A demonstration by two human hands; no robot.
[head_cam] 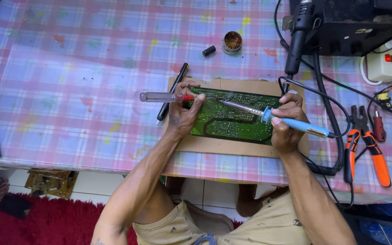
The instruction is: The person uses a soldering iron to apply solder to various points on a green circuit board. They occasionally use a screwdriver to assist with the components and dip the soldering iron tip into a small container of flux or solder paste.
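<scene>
Nearest the camera I see bent knees in tan shorts [232, 227], with a red rug [46, 224] on the floor at lower left and a spare circuit board [51, 181] lying on the tiles under the counter edge.

Both forearms reach up onto the counter [69, 104], which carries a pink and blue checked cloth. A cardboard sheet [232, 147] lies on it, and the green board [232, 120] lies flat on the cardboard, between the two hands.

Left hand [182, 113]: rests on the board's left end. Fingers curled and pinching a screwdriver [164, 96] with a clear handle and red collar; handle sticks out leftward, shaft points right across the board's upper edge. I cannot tell exactly where its tip lands.

Right hand [286, 122]: at the board's right end, fingers wrapped tight round the blue grip of the soldering iron [291, 123]. The metal barrel slants up and left, tip over the upper middle of the board, close to the screwdriver shaft. Its cord runs off to the right.

A black pen [172, 93] lies slanted just left of the cardboard, partly under the left hand.

Right of the cardboard: orange pliers [364, 145] and a small red-handled tool [379, 127].

Farther back: a small black cylinder [208, 51], a round flux tin [232, 41], a black hot-air handle [298, 36] leaning against a dark box [355, 27], and a white power strip [384, 63] with a lit red switch.
</scene>
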